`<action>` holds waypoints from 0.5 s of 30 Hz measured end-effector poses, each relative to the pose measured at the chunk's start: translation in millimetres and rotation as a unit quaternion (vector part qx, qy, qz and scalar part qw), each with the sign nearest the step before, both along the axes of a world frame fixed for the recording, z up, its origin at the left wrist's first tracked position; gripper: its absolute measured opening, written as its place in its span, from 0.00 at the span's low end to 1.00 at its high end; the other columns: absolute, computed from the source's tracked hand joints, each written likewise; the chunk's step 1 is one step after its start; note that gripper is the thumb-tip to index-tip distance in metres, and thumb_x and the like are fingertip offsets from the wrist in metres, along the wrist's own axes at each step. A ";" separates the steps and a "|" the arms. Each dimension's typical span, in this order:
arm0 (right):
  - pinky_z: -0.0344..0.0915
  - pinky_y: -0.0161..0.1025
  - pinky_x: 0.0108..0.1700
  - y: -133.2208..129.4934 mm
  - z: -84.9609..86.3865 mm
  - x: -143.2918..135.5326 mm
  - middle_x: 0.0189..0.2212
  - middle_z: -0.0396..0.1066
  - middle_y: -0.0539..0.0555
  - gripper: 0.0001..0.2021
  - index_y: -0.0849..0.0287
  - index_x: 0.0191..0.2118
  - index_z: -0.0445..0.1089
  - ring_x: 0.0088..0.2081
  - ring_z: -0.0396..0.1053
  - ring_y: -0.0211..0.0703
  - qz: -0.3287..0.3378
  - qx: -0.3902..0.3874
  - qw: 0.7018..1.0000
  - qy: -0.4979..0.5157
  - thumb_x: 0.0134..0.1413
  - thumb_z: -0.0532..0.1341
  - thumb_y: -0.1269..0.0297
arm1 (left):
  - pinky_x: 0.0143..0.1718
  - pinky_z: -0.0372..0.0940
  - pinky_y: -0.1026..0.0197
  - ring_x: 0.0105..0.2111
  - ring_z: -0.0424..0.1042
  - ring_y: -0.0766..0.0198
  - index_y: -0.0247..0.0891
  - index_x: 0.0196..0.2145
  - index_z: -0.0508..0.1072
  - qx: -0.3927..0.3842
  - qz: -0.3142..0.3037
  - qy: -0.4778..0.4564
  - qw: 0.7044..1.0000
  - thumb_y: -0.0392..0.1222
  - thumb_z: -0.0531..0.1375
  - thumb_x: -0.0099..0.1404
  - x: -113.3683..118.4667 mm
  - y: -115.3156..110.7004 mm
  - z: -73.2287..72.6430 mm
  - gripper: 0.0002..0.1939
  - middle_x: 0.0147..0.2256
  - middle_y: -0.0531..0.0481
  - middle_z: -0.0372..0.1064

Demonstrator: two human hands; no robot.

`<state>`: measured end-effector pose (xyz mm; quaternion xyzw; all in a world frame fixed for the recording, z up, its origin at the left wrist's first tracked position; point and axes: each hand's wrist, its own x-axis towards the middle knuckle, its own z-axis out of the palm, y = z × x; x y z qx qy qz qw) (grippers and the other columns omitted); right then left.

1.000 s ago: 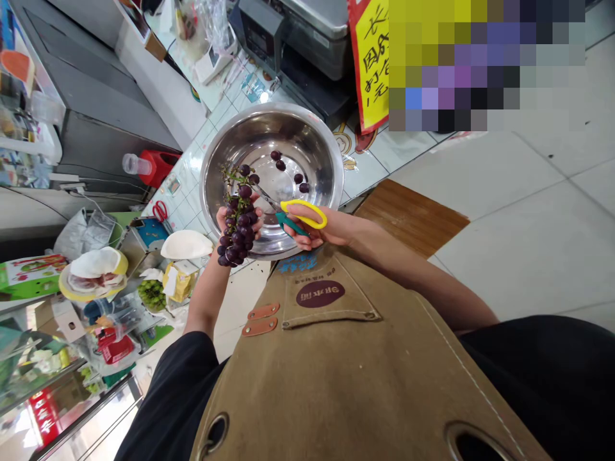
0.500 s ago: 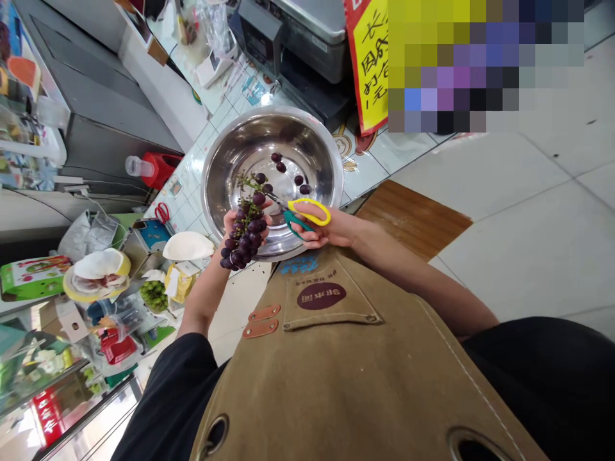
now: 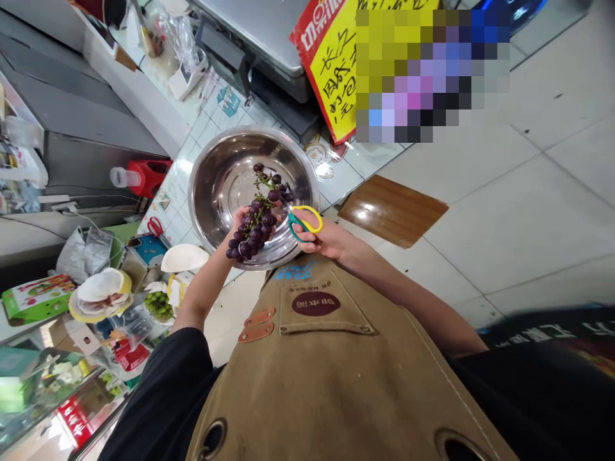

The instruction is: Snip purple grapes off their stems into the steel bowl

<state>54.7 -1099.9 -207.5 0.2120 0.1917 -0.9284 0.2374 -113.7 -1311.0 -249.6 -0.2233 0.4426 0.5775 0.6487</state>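
You're holding the long dark-purple grape bunch farther over the round silvery metal basin, left hand gripping it; your right hand is gripping yellow-and-teal-handled scissors, blades now mostly hiding behind grapes.

2 arms forward, fingers curled.

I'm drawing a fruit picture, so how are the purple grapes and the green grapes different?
Color: the purple grapes are dark, while the green grapes are light green.
Shape: the purple grapes make a long bunch; the green grapes look like a rounder clump.
Place: the left hand holds the purple grapes over the metal bowl, but no hand touches the green grapes.
Both are bunches of small, round fruit.
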 end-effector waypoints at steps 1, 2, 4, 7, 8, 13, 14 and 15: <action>0.44 0.29 0.14 0.1 -1.0 2.5 0.16 0.54 0.40 0.28 0.54 0.32 0.61 0.15 0.48 0.29 0.026 0.003 1.000 0.000 0.65 0.66 0.35 | 0.28 0.69 0.53 0.25 0.72 0.54 0.40 0.62 0.72 -0.003 0.001 0.002 1.000 0.58 0.57 0.53 0.5 -0.9 0.2 0.40 0.38 0.40 0.80; 0.44 0.29 0.14 0.9 -1.0 5.7 0.16 0.55 0.42 0.29 0.54 0.32 0.62 0.16 0.52 0.31 0.050 0.009 0.999 0.001 0.65 0.64 0.31 | 0.28 0.68 0.53 0.24 0.71 0.55 0.41 0.63 0.71 -0.003 0.004 0.006 1.000 0.58 0.57 0.54 1.4 -2.2 1.3 0.41 0.37 0.40 0.79; 0.46 0.29 0.16 5.1 2.1 12.8 0.17 0.59 0.45 0.31 0.56 0.32 0.65 0.18 0.59 0.34 0.075 0.040 0.996 0.015 0.64 0.62 0.28 | 0.28 0.68 0.53 0.22 0.68 0.58 0.42 0.64 0.71 0.008 0.015 0.011 1.000 0.59 0.57 0.54 4.4 -6.0 5.1 0.41 0.36 0.42 0.79; 0.48 0.30 0.18 18.3 12.9 19.2 0.20 0.63 0.48 0.31 0.57 0.33 0.69 0.21 0.61 0.34 0.066 0.098 0.991 0.063 0.62 0.64 0.30 | 0.27 0.68 0.52 0.21 0.66 0.60 0.45 0.61 0.72 0.038 0.030 0.008 0.999 0.61 0.59 0.52 10.9 -14.2 12.9 0.40 0.35 0.43 0.78; 0.49 0.30 0.18 23.5 17.1 19.1 0.20 0.64 0.48 0.30 0.58 0.33 0.70 0.22 0.60 0.34 0.073 0.096 0.989 0.083 0.62 0.66 0.30 | 0.27 0.67 0.51 0.21 0.66 0.59 0.45 0.59 0.74 0.046 0.031 0.003 0.998 0.62 0.60 0.51 13.3 -17.1 15.7 0.40 0.34 0.43 0.78; 0.52 0.33 0.21 36.1 35.1 7.8 0.19 0.61 0.46 0.32 0.58 0.33 0.69 0.21 0.59 0.35 0.138 -0.031 0.981 0.135 0.59 0.65 0.28 | 0.24 0.67 0.51 0.22 0.71 0.55 0.45 0.54 0.78 0.078 0.022 -0.014 0.997 0.61 0.62 0.46 20.7 -26.8 30.4 0.38 0.35 0.42 0.79; 0.53 0.33 0.21 35.0 37.6 5.4 0.20 0.62 0.46 0.31 0.57 0.32 0.68 0.21 0.58 0.34 0.133 -0.035 0.983 0.125 0.59 0.65 0.29 | 0.25 0.68 0.50 0.23 0.73 0.53 0.44 0.54 0.78 0.079 0.020 -0.011 0.997 0.60 0.62 0.46 20.7 -27.6 33.4 0.38 0.36 0.40 0.79; 0.53 0.33 0.21 33.3 39.8 3.5 0.22 0.64 0.46 0.30 0.57 0.32 0.67 0.20 0.57 0.33 0.124 -0.032 0.986 0.109 0.60 0.66 0.30 | 0.26 0.69 0.49 0.24 0.75 0.51 0.42 0.55 0.78 0.076 0.015 -0.010 0.997 0.58 0.61 0.47 20.2 -28.1 36.2 0.39 0.37 0.38 0.80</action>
